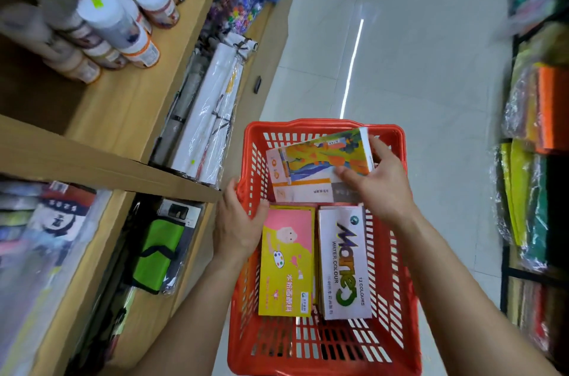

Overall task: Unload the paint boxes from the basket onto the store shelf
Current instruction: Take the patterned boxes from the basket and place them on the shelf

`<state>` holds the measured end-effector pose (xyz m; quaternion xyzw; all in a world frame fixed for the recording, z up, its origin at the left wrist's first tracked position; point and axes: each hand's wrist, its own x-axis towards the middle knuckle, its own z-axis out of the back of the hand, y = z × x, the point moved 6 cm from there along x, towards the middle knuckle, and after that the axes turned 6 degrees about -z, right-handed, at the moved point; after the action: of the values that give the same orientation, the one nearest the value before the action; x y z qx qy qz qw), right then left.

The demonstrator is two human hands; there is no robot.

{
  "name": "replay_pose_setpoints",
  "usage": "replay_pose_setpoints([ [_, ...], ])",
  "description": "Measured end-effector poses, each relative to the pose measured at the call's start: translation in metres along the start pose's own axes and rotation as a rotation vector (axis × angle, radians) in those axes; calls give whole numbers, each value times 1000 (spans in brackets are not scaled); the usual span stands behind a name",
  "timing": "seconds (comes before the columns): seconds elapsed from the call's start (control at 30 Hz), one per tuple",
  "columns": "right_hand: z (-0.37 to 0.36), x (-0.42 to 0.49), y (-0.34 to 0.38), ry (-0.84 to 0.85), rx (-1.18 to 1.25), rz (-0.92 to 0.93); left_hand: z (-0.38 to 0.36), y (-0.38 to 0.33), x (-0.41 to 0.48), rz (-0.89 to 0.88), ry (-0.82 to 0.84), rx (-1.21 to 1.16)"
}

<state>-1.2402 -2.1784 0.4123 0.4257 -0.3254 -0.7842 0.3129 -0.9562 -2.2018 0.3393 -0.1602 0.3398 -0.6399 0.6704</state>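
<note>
A red plastic basket (397,308) stands on the floor below me. My left hand (235,221) grips its left rim. My right hand (377,181) holds a colourful paint box (326,151), tilted up at the basket's far end. Under that box lies a white and orange box (303,189). Nearer to me lie a pink and yellow paint box (288,261) and a grey water colour box (343,261), side by side. The wooden store shelf (129,104) runs along the left.
The upper shelf holds white paint jars (123,21). Wrapped white canvases (212,111) and a green and black pouch (160,249) lie on lower shelves. Coloured paper packs (535,160) fill a rack on the right. A tiled aisle floor (415,52) runs ahead.
</note>
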Motion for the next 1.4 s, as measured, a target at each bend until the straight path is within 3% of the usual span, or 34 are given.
replay_pose_setpoints([
  [0.07, 25, -19, 19, 26, -57, 63, 21, -22, -8, -28, -81, -37],
  [0.17, 55, -47, 44, 125, -76, 133, 60, -77, -19, -250, -91, -67],
  [0.23, 68, -67, 59, 197, -79, 165, 76, -114, -27, -382, 91, -12],
  [0.37, 80, -106, 84, 343, 5, 192, 87, -156, -46, -384, 509, 35],
  [0.5, 89, -131, 115, 467, 51, 230, 109, -170, -70, -313, 539, -132],
  [0.6, 104, -138, 134, 446, 128, 238, 124, -178, -95, -253, 454, -315],
  [0.7, 117, -147, 139, 223, 284, 205, 144, -186, -123, -157, 334, -490],
  [0.77, 105, -166, 136, 161, 387, 183, 162, -189, -142, -104, 227, -580],
  [0.97, 11, -257, 154, 555, 494, 253, 217, -189, -190, 26, -51, -787],
  [1.2, -39, -326, 244, 804, 420, 459, 329, -168, -261, -146, -393, -896],
  [1.3, -73, -360, 290, 807, 288, 623, 385, -144, -296, -164, -618, -809],
  [1.4, -121, -398, 333, 915, 191, 707, 436, -111, -317, -70, -827, -644],
])
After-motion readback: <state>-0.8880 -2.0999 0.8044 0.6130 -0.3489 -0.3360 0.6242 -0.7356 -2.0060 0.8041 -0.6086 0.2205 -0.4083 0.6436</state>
